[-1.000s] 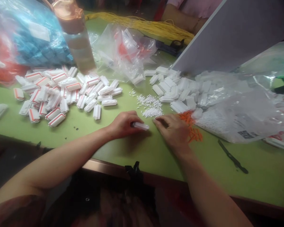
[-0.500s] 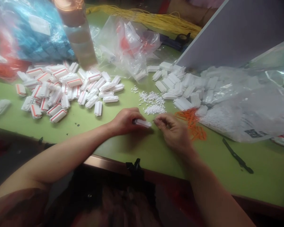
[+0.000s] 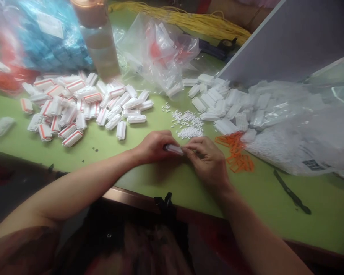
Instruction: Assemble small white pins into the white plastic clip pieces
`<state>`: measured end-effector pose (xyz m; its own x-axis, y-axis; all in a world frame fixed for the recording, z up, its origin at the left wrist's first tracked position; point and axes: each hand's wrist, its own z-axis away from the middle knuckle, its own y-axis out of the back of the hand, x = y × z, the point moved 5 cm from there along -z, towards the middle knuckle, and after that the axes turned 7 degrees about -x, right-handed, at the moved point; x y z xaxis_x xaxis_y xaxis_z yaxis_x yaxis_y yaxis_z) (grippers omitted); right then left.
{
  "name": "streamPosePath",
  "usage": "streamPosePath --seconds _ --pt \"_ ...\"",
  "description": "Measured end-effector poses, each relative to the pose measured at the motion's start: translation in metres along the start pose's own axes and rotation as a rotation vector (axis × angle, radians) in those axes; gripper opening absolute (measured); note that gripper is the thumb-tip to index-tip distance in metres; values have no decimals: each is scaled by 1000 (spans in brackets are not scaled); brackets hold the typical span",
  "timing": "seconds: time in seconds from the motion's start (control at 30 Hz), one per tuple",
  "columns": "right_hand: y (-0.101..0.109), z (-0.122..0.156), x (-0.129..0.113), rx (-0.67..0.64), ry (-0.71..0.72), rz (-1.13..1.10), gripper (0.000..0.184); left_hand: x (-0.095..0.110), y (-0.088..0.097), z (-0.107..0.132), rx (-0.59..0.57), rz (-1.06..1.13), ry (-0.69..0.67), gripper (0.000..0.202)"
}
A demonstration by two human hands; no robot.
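Head view: left hand (image 3: 157,146) grips a slim, whitish oblong block (image 3: 174,149). Right hand (image 3: 208,157), pinched narrow, meets its end.

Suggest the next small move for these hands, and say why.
Perhaps a gentle push of the right hand toward the block, with the left hand steadying it: the left hand grips the block, and the right's pinched fingertips are at its end. Whether they hold a white peg, like those nearby, is too small to tell.
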<state>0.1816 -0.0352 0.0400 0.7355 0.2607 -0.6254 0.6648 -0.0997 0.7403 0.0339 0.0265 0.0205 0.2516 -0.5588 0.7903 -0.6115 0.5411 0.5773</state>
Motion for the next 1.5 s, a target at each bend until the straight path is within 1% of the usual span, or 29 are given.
streamPosePath --seconds 0.07,0.23,0.33,0.43,0.5,0.57,0.67,0.73,0.77,0.83,0.93,1.0,1.07,1.17,1.2,1.27,1.4,1.43,1.5 --pt "0 0 1 -15 -6 1 12 0 0 0 1 5 -9 20" --pt "0 -4 7 -93 -67 -119 16 1 0 0 -3 4 -7 20" --pt "7 -4 7 -24 -39 -117 19 1 1 -1 -1 -19 0 23" --pt "12 0 1 33 84 37 19 0 1 0 0 -29 -2 24" --pt "10 4 -6 24 189 222 16 0 1 0 0 -28 3 23" --pt "6 9 -12 9 261 402 14 -1 1 0 -4 -25 13 22" --pt "1 15 -22 12 321 568 15 -2 0 0 -9 -13 15 20" --pt "-1 17 -25 18 327 603 16 -2 0 0 -3 -8 15 20" --pt "0 17 -25 16 316 591 16 -2 0 0 -1 -8 17 21" --pt "2 14 -20 -1 261 488 17 -2 0 0 4 -19 19 21" --pt "9 3 0 -16 148 281 25 -1 2 0 1 -39 17 23" --pt "9 -6 13 -19 107 294 33 0 2 0 -7 -39 13 24" --pt "4 -13 20 -69 129 363 39 -1 2 0 -11 -29 3 24" --pt "-4 -12 19 -161 186 395 38 -2 2 0 -3 -6 -16 24" --pt "-3 -10 18 -165 192 382 36 -3 2 0 -5 2 -18 24" --pt "6 -4 17 -114 154 324 32 -4 1 -1 -21 10 -14 24" --pt "37 2 29 106 -38 174 22 -4 1 -2 -31 6 -8 24" --pt "41 2 33 134 -68 168 21 -4 1 -2 -28 5 -11 24" --pt "42 -1 36 120 -98 195 21 -4 2 -2 -25 6 -18 23"
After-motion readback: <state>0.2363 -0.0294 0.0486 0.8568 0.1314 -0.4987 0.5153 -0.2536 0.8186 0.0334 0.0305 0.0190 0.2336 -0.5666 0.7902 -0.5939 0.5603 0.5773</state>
